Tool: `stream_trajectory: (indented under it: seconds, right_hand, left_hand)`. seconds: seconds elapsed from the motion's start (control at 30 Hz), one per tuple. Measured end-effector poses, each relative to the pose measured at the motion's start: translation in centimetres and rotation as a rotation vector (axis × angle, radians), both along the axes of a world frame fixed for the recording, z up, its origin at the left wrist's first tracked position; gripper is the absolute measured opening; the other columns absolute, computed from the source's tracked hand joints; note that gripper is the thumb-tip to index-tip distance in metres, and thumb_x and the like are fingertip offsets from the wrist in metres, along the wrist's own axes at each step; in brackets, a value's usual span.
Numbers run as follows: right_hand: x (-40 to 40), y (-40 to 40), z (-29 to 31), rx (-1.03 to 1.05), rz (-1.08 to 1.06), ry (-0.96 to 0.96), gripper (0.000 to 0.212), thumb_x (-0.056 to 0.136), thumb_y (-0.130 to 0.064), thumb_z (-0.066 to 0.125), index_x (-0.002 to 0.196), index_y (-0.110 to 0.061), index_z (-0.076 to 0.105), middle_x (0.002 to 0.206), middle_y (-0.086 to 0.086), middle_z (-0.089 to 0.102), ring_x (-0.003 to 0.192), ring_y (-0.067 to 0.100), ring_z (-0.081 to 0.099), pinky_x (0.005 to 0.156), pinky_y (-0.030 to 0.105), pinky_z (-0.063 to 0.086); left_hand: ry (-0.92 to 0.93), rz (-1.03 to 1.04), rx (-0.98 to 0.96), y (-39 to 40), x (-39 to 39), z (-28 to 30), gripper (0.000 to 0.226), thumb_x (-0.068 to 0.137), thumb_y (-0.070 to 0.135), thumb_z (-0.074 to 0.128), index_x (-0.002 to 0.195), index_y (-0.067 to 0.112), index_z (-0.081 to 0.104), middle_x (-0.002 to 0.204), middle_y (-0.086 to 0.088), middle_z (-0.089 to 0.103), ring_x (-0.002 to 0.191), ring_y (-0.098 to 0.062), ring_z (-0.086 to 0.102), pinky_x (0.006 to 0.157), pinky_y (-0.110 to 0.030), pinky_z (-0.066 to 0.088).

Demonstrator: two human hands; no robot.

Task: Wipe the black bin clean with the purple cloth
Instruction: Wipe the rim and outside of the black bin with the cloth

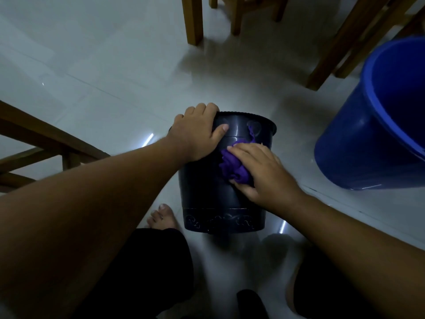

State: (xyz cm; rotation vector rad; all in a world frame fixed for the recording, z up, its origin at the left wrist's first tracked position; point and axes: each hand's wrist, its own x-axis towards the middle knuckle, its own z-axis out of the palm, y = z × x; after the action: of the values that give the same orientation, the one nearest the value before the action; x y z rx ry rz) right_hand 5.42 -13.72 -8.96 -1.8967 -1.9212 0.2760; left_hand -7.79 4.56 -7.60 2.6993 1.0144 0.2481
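Dim room, pale tiled floor [96, 72]; blue bucket [358, 143] right. Black bin [207, 189] on floor between feet, tilted away. Left hand [197, 132] grips rim. Right hand [259, 171] presses bunched purple cloth [232, 166] on outer wall. Judgement: mid-wipe; lower band, inside apparently left.

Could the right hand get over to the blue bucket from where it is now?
Probably yes. The right hand presses the purple cloth on the black bin; only bare floor separates it from the blue bucket.
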Motion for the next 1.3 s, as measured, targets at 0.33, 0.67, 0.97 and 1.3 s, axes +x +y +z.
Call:
stream_trajectory:
  seconds: [0.33, 0.67, 0.97, 1.3]
  right_hand:
    - [-1.1, 0.2, 0.1, 0.035, -0.206, 0.131, 0.061, 0.086, -0.055, 0.059, 0.136, -0.022, 0.054, 0.137, -0.002, 0.049, 0.128, 0.021, 0.038, 0.109, 0.038, 0.031]
    - [-1.7, 0.0, 0.2, 0.038, -0.198, 0.216, 0.06, 0.078, -0.038, 0.055, 0.136, -0.021, 0.055, 0.138, -0.002, 0.049, 0.13, 0.019, 0.038, 0.113, 0.047, 0.031]
    - [-2.1, 0.3, -0.2, 0.098, -0.247, 0.296, 0.055, 0.075, -0.026, 0.058, 0.129, -0.019, 0.064, 0.133, -0.002, 0.059, 0.129, 0.017, 0.045, 0.112, 0.046, 0.034]
    - [-2.7, 0.2, -0.1, 0.102, -0.305, 0.36, 0.059, 0.078, -0.027, 0.055, 0.136, -0.016, 0.059, 0.137, -0.001, 0.058, 0.134, 0.016, 0.045, 0.115, 0.052, 0.029]
  left_hand:
    - [-0.006, 0.005, 0.026, -0.7, 1.0, 0.2, 0.046, 0.091, 0.054, 0.04, 0.118, 0.018, 0.046, 0.115, -0.009, 0.055, 0.103, -0.033, 0.051, 0.086, -0.047, 0.041]
    - [-0.011, 0.012, 0.037, -0.6, 0.7, -0.1, 0.046, 0.091, 0.054, 0.038, 0.117, 0.017, 0.047, 0.114, -0.009, 0.055, 0.101, -0.032, 0.051, 0.084, -0.046, 0.04]
    - [-0.01, 0.004, 0.03, -0.5, 0.6, 0.0, 0.046, 0.092, 0.054, 0.038, 0.118, 0.018, 0.046, 0.114, -0.009, 0.055, 0.101, -0.03, 0.05, 0.083, -0.043, 0.037]
    - [-0.004, 0.018, 0.035, -0.7, 0.8, 0.1, 0.046, 0.091, 0.054, 0.038, 0.117, 0.018, 0.046, 0.114, -0.009, 0.055, 0.103, -0.032, 0.051, 0.085, -0.046, 0.04]
